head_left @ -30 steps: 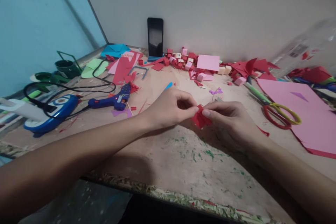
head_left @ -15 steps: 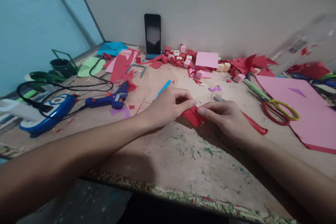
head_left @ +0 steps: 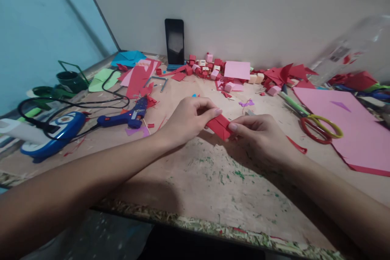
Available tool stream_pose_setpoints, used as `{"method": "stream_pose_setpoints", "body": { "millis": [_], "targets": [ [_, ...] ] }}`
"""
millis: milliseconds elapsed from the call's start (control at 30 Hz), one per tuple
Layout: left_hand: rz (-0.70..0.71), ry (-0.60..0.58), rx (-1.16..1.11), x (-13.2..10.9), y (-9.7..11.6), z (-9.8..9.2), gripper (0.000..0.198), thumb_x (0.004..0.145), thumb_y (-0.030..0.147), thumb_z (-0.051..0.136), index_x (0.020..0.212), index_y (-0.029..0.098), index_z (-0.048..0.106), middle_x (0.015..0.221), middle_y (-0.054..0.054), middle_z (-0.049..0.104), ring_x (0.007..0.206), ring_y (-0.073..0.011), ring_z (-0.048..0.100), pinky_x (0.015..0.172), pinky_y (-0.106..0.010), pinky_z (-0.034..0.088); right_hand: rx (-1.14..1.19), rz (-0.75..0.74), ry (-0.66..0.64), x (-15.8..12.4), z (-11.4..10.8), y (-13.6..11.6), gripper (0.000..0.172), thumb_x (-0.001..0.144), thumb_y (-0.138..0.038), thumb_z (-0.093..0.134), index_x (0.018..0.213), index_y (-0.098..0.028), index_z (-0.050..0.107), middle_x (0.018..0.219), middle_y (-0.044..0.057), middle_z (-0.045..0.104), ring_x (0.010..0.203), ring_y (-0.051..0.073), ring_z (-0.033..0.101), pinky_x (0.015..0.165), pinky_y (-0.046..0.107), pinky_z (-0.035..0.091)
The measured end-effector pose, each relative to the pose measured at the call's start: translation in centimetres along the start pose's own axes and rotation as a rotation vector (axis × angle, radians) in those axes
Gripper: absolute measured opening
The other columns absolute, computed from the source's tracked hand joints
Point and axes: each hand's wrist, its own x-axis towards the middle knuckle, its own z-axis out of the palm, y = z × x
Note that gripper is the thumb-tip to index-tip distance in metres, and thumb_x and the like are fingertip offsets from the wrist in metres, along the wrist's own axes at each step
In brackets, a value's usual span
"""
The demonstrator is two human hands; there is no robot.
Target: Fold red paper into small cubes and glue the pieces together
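Both my hands meet over the middle of the wooden table (head_left: 213,187). A small folded piece of red paper (head_left: 219,125) is held between them. My left hand (head_left: 189,118) pinches its left end with thumb and fingers closed. My right hand (head_left: 258,138) grips its right end, fingers curled. A red paper strip (head_left: 297,146) trails on the table to the right of my right hand.
A blue glue gun (head_left: 128,117) with black cable lies at the left by a blue tape dispenser (head_left: 48,136). Scissors (head_left: 317,126) and pink sheet (head_left: 344,126) lie at the right. A phone (head_left: 174,41) leans against the wall beside small paper cubes (head_left: 210,67) and red scraps.
The red paper has gone from a crumpled bunch to a flatter folded shape, lifted slightly and shifted left. Both hands moved with it. The view shifted a little.
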Motion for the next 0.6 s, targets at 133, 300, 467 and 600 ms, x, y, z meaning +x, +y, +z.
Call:
{"method": "stream_pose_setpoints", "body": {
  "millis": [133, 300, 467, 600],
  "targets": [
    [-0.021, 0.004, -0.068, 0.0, -0.1, 0.3, 0.021, 0.092, 0.028, 0.067, 0.076, 0.015, 0.071, 0.072, -0.001, 0.068, 0.069, -0.0121, 0.061, 0.065, -0.023, 0.050, -0.042, -0.002, 0.010, 0.0, -0.2, -0.6, 0.033, 0.086, -0.047, 0.079, 0.066, -0.021, 0.078, 0.066, 0.005, 0.075, 0.060, 0.018, 0.064, 0.058, 0.030, 0.047],
    [-0.079, 0.031, -0.153, -0.1, -0.1, 0.3, 0.022, 0.092, 0.031, 0.068, 0.078, 0.015, 0.071, 0.074, -0.002, 0.069, 0.068, -0.0124, 0.063, 0.061, -0.023, 0.053, 0.019, 0.024, 0.046, 0.2, -0.5, -0.5, 0.030, 0.083, -0.047, 0.082, 0.066, -0.022, 0.078, 0.065, 0.004, 0.073, 0.062, 0.018, 0.062, 0.060, 0.030, 0.048],
    [-0.100, 0.016, -0.143, 0.1, -0.4, 0.1, 0.023, 0.091, 0.033, 0.070, 0.078, 0.014, 0.072, 0.074, -0.001, 0.068, 0.065, -0.0107, 0.061, 0.057, -0.021, 0.050, 0.077, 0.025, 0.039, 0.2, -0.9, -0.2, 0.029, 0.081, -0.046, 0.084, 0.065, -0.023, 0.078, 0.065, 0.003, 0.072, 0.063, 0.018, 0.063, 0.064, 0.031, 0.048],
    [-0.053, -0.012, -0.161, 0.1, -0.3, -0.1, 0.017, 0.091, 0.029, 0.069, 0.085, 0.013, 0.074, 0.080, -0.003, 0.071, 0.065, -0.0109, 0.063, 0.058, -0.021, 0.052, 0.154, 0.035, 0.036, 0.5, -1.1, 0.1, 0.026, 0.078, -0.044, 0.087, 0.065, -0.023, 0.078, 0.066, 0.003, 0.072, 0.063, 0.018, 0.062, 0.064, 0.031, 0.048]
  ]
}}
